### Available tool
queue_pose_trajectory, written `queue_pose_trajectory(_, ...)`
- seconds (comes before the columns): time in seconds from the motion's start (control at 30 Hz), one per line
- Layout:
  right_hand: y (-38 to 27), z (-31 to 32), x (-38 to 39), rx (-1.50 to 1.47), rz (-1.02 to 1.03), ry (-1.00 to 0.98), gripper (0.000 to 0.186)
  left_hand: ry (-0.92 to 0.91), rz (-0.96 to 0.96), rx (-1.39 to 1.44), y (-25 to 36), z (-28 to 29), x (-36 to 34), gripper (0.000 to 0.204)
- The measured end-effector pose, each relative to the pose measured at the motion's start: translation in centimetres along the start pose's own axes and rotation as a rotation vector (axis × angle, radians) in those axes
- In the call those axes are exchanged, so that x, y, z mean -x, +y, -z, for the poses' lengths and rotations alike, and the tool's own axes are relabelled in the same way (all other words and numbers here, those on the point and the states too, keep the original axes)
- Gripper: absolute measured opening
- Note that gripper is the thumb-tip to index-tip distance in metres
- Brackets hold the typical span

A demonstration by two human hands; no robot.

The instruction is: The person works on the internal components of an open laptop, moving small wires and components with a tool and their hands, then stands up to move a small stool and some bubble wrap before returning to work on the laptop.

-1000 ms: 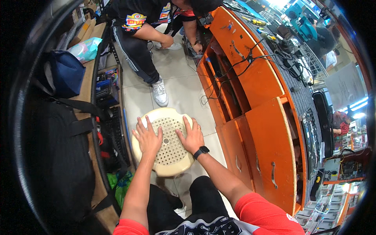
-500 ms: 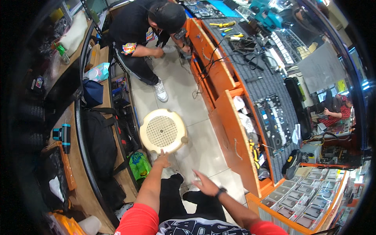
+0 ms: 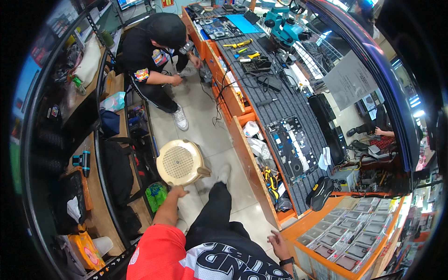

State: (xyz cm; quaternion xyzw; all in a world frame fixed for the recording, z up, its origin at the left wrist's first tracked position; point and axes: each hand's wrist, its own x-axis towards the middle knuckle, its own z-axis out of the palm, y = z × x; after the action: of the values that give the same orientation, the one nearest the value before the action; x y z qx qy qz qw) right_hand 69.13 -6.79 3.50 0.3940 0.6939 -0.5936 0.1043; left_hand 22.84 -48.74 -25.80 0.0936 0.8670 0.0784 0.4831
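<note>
A cream plastic stool (image 3: pixel 179 158) stands on the tiled floor ahead of me. My left hand (image 3: pixel 177 191) is at its lower edge; its fingers are foreshortened, so I cannot make out whether they touch or grip it. My right hand (image 3: pixel 277 243) hangs low at the right with loosely bent, separated fingers and nothing in them, beside an orange display case (image 3: pixel 291 238). My dark-trousered leg reaches forward, its shoe beside the stool.
A co-worker (image 3: pixel 154 51) crouches beyond the stool by open orange drawers (image 3: pixel 247 175). Shelves with bags and a drill (image 3: pixel 81 161) line the left. The workbench (image 3: pixel 308 186) on the right holds tools, cables and opened laptops (image 3: pixel 291 147).
Both my hands have left the stool's seat; the left is now at its edge, the right lower and farther right. My leg has stepped forward. The view has tilted up, showing more bench.
</note>
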Motion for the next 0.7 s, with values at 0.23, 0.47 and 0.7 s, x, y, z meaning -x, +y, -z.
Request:
queue_pose_trajectory(0.23,-19.6,-1.2,-8.7,-0.167,0.093,-0.06,0.051,0.182,0.218,0.04,8.2,12.2,-6.4,0.122)
queue_pose_trajectory(0.47,-29.2,-2.5,-22.6,-0.404,-0.005,-0.315,0.056,0.084,0.362,-0.135,-0.1,16.2,-15.8,0.169)
queue_pose_trajectory(0.7,-32.6,-2.4,-25.8,-0.369,0.17,-0.39,0.056,0.182,0.356,-0.35,3.9,15.2,-17.3,0.181)
